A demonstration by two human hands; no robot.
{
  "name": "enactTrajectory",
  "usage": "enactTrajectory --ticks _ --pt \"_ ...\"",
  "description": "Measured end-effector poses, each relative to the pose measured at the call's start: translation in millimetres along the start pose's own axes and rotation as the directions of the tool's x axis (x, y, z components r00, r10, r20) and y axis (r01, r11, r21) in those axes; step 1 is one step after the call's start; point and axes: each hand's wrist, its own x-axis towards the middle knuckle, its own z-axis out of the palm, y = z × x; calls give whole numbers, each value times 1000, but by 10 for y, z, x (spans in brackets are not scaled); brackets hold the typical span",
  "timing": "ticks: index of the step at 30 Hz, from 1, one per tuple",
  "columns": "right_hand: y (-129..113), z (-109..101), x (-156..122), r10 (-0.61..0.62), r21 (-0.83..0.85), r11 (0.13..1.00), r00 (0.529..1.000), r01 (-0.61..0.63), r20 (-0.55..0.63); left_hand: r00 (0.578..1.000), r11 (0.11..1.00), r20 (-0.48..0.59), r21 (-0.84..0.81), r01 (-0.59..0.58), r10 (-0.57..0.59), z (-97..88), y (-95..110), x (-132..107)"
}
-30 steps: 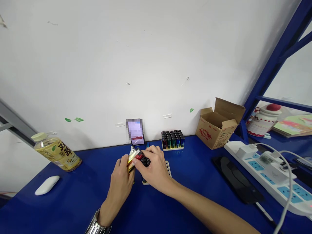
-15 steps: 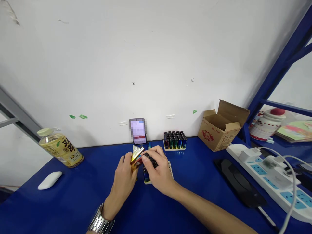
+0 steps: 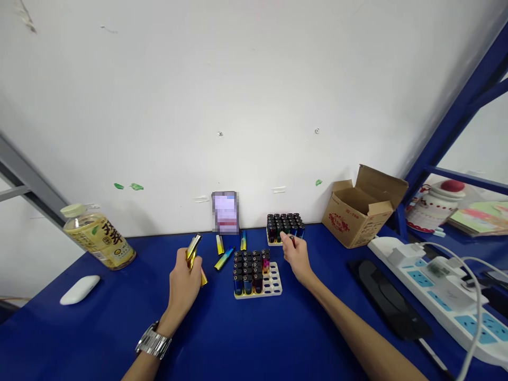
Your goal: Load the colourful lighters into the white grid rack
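Held tubes (image 3: 193, 245) gleam gold; 2 loose tubes (image 3: 225, 258) fade blue to yellow; the near tray (image 3: 273, 289) is cream, the desk (image 3: 278, 344) deep blue, the carton (image 3: 344, 219) brown, red-printed.

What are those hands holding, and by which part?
The left hand grips shiny gold cylinders around their middles, ends jutting out. The right hand seems to hold a small dark red piece; mostly hidden, so where it's gripped cannot be told.

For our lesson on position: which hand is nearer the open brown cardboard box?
Right. The right hand is in front and left of the box; the left hand is much farther left.
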Motion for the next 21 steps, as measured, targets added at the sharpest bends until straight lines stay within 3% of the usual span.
enactTrajectory --ticks 3,14,21 --pt "114 -52 -40 52 -25 998 998 -51 43 999 1000 28 7 15 -15 33 -15 -8" --pt "34 -89 -92 11 -66 998 992 -3 127 999 1000 35 11 13 -14 47 -20 -15" --pt "54 -84 -113 -6 -129 991 994 20 105 999 999 33 32 19 -20 61 -29 -10"
